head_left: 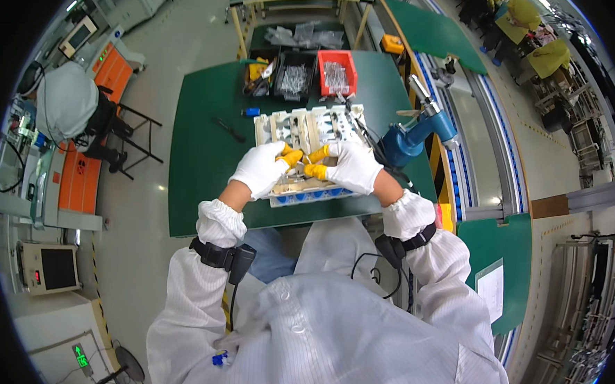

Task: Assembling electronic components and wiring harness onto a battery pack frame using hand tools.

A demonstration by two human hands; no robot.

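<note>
Both my hands wear white gloves with yellow fingertips and meet above a white slotted tray (pixel 262 128) on the green table (pixel 201 165). My left hand (pixel 265 167) has its thumb and fingers pinched together. Close beside it, my right hand (pixel 347 166) is also closed in a pinch, fingertips pointing left. Whatever lies between the fingertips is too small and covered to name. The tray holds rows of small metal and dark parts, and a blue patterned edge shows along its near side. The hands hide part of its front half.
Behind the tray stand a black bin (pixel 294 76) of small metal parts, a red bin (pixel 338 74) with similar parts, and a black bin with yellow-handled tools (pixel 258 78). A blue riveting tool (pixel 411 142) stands right of the tray. A conveyor rail (pixel 487 139) runs further right.
</note>
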